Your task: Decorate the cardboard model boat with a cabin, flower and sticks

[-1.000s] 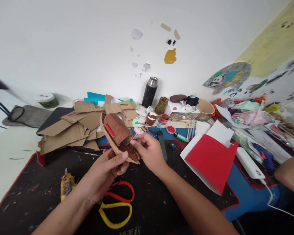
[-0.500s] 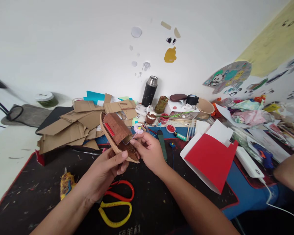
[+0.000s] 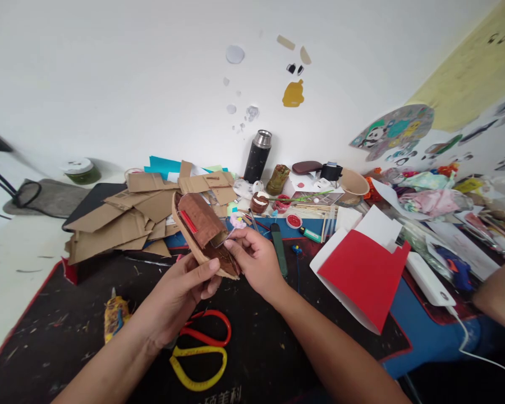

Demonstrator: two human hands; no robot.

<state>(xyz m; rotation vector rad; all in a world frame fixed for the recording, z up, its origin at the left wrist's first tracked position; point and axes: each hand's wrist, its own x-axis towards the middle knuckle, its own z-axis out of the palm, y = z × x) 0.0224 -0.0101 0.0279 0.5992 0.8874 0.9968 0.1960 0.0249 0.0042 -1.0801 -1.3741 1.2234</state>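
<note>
My left hand grips a brown model boat by its lower end, thumb along the rim. The boat is tilted, with an arched canopy and small red strips on its side. At the open end below the canopy, my right hand is closed in a pinch. What its fingertips hold is mostly hidden. A small lilac flower with a yellow middle shows just above those fingers; I cannot tell whether they hold it. Scissors with red and yellow handles lie below my left hand.
Cardboard pieces are piled at the left. A yellow glue gun lies nearer. A black flask stands by the wall. Red card and a white power bank lie at the right. Another person's arm reaches in there.
Hardly anything differs. Both hands keep their places on the boat, and the view has shifted very slightly. The other person's arm at the right edge has moved a little to the right.
</note>
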